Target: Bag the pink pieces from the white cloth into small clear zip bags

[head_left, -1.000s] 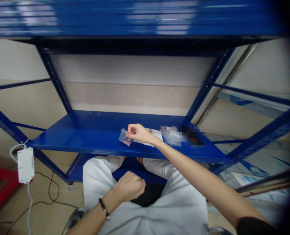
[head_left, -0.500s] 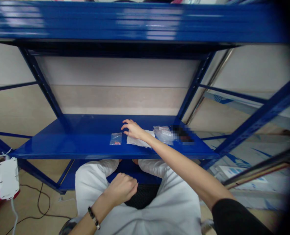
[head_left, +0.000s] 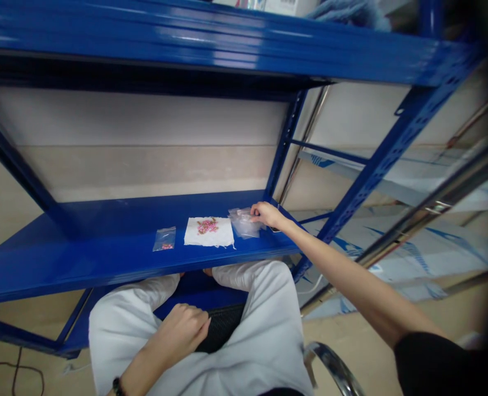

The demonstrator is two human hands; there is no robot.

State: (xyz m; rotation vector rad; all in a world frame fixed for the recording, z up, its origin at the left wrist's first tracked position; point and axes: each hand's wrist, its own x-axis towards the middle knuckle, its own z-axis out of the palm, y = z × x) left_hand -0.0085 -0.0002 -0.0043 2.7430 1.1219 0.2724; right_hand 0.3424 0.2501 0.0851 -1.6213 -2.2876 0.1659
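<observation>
Fingers (head_left: 257, 208) apparently on bags (head_left: 242, 225), cloth (head_left: 209, 238) beside.

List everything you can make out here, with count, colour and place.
Shelf unit: 1, blue, across the view
Cloth: 1, white with pink pattern, on the middle board
Small bag: 1, clear with pinkish bits, left of cloth
Loose bags: count unclear, clear, right of cloth
Fabric: 1, bluish, upper shelf
Panels: several, pale with blue marks, far right
Curved metal piece: 1, silver, right of lap
Cable: 1, dark, floor, lower left
Trousers: 1 pair, white, bottom centre
Left hand: 1, bare, curled above lap
Right hand: 1, bare, at loose bags
</observation>
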